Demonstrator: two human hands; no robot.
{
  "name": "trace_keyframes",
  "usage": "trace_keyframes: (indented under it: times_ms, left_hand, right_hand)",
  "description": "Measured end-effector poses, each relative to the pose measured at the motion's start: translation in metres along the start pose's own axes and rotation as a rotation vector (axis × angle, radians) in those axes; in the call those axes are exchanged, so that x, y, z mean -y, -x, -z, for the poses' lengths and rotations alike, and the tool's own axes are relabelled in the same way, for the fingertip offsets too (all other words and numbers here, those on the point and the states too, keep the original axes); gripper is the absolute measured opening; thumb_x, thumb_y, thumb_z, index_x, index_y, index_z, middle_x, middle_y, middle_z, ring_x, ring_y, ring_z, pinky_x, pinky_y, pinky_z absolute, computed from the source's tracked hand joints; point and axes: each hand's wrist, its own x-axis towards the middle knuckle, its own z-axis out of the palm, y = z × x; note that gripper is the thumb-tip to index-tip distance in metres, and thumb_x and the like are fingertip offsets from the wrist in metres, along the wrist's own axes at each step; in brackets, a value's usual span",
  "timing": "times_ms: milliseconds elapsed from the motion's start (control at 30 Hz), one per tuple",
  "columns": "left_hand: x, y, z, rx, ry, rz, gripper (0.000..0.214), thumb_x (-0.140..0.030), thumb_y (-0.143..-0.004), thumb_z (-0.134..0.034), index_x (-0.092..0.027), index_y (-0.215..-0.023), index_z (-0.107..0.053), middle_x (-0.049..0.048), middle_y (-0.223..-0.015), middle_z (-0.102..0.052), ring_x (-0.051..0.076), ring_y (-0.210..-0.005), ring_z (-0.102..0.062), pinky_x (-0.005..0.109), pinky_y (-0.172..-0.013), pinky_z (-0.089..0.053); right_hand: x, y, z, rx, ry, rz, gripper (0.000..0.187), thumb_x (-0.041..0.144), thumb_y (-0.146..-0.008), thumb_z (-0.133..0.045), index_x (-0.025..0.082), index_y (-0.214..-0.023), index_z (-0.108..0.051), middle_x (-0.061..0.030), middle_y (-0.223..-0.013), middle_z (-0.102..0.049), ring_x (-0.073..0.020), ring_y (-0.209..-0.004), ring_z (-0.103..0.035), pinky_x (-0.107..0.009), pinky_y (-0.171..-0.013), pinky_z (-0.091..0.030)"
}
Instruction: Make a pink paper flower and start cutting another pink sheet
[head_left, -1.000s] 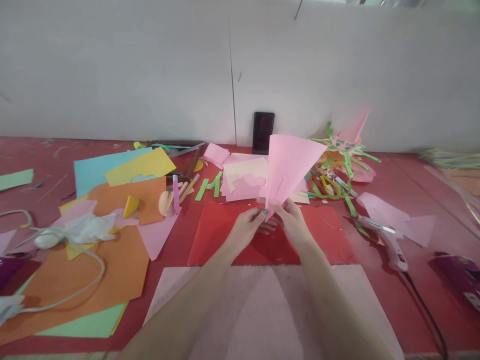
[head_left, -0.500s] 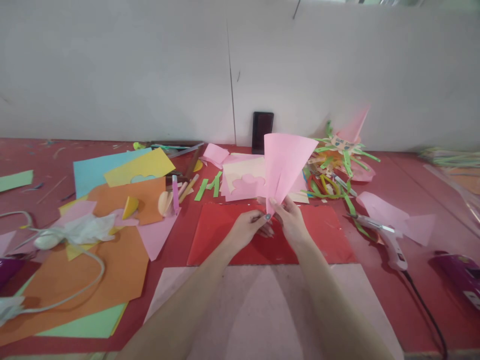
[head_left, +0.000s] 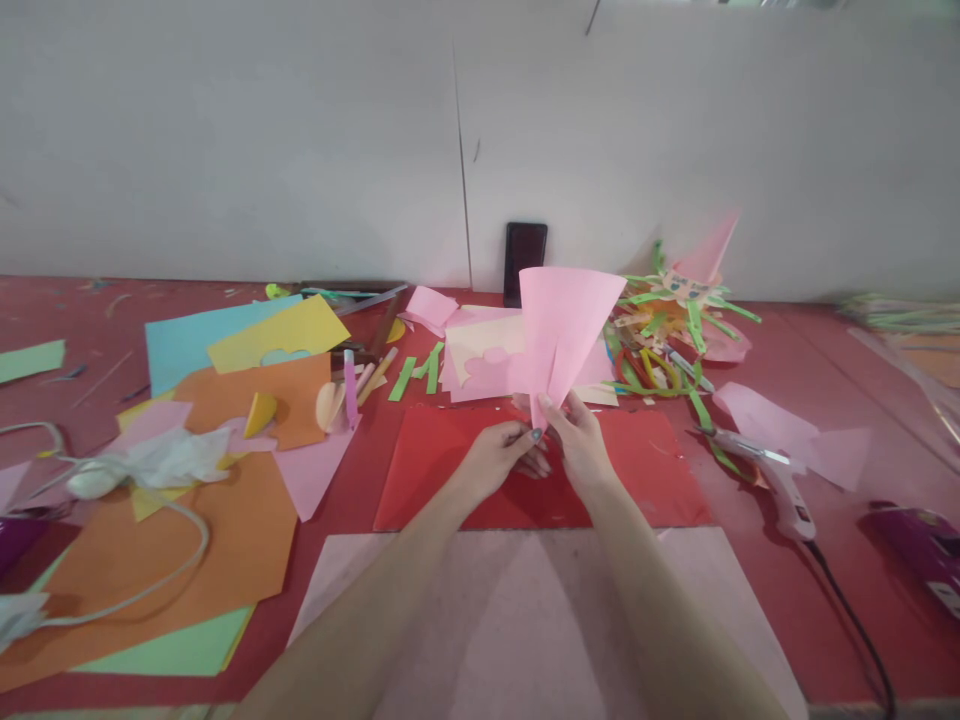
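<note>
Both hands hold a pink paper cone (head_left: 564, 330) upright above a red sheet (head_left: 450, 460), its wide mouth up and its point down between the fingers. My left hand (head_left: 499, 458) pinches the cone's tip from the left. My right hand (head_left: 579, 445) grips the lower part of the cone from the right, thumb on its front. Behind the cone lie a cream sheet and a pink sheet with a scalloped cut-out (head_left: 484, 362).
A hot-glue gun (head_left: 776, 487) with a black cord lies at right. Coloured sheets (head_left: 247, 400), a white cable (head_left: 142, 520) and crumpled tissue fill the left. A black phone (head_left: 524, 262) leans on the wall. Green strips, scissors and a paper figure (head_left: 675, 320) sit back right.
The cone has narrowed and shifted slightly left as the hands rolled it tighter. Both hands stay at its tip.
</note>
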Motion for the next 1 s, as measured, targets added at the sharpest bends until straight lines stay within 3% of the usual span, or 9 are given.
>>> trace_keyframes:
  times_ms: [733, 900, 1000]
  left_hand:
    - [0.0046, -0.0011, -0.0004, -0.01, -0.024, -0.081, 0.027, -0.04, -0.078, -0.053, -0.014, -0.071, -0.052, 0.0025, -0.062, -0.064, 0.015, -0.06, -0.064, 0.029, -0.063, -0.053]
    - [0.0064, -0.0025, -0.0004, 0.004, -0.019, -0.113, 0.025, -0.041, -0.078, -0.053, -0.016, -0.077, -0.053, 0.003, -0.071, -0.066, 0.017, -0.068, -0.065, 0.031, -0.067, -0.053]
    - [0.0076, -0.0033, -0.0011, -0.02, -0.011, -0.093, 0.024, -0.04, -0.078, -0.053, -0.016, -0.074, -0.052, 0.0021, -0.065, -0.066, 0.018, -0.063, -0.065, 0.032, -0.065, -0.053]
  right_hand:
    - [-0.005, -0.0016, 0.0007, -0.062, -0.025, 0.054, 0.038, 0.036, -0.075, -0.058, 0.02, -0.11, -0.054, -0.0048, -0.094, -0.068, -0.019, -0.086, -0.062, -0.031, -0.071, -0.049]
    - [-0.0015, 0.0, -0.0016, -0.014, -0.025, 0.017, 0.041, 0.037, -0.074, -0.059, 0.021, -0.112, -0.054, -0.005, -0.098, -0.068, -0.0206, -0.091, -0.062, -0.03, -0.072, -0.049]
    - [-0.0006, 0.0011, -0.003, 0.026, -0.04, 0.008, 0.042, 0.038, -0.073, -0.06, 0.022, -0.112, -0.054, -0.0054, -0.099, -0.068, -0.0212, -0.09, -0.062, -0.03, -0.071, -0.05]
